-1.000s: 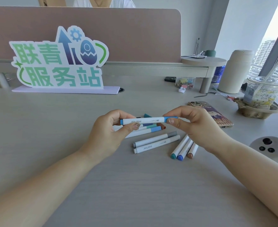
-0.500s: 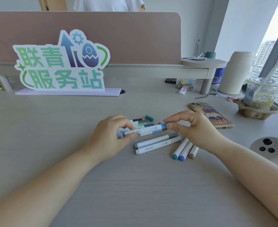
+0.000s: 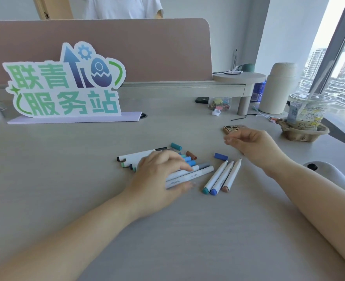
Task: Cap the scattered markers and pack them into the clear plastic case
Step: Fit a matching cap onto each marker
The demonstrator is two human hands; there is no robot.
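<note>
left hand (image 3: 159, 175): palm down, fingers loosely spread | right hand (image 3: 250, 146): hovering, fingers loosely curled, empty

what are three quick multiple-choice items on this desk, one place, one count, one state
1. Where is the loose dark blue cap?
A) on the desk, just beyond the three separate markers
B) on a marker's tip
C) inside a case

2. How many markers lie in that separate row?
A) two
B) three
C) five

3. The right hand is:
A) gripping a marker
B) hovering, holding nothing
C) flat on the desk

Answers:
1 A, the cap lies bare on the desk by their tips.
2 B, teal, blue and brown ends show.
3 B, its fingers are loosely curled above the desk.
</note>
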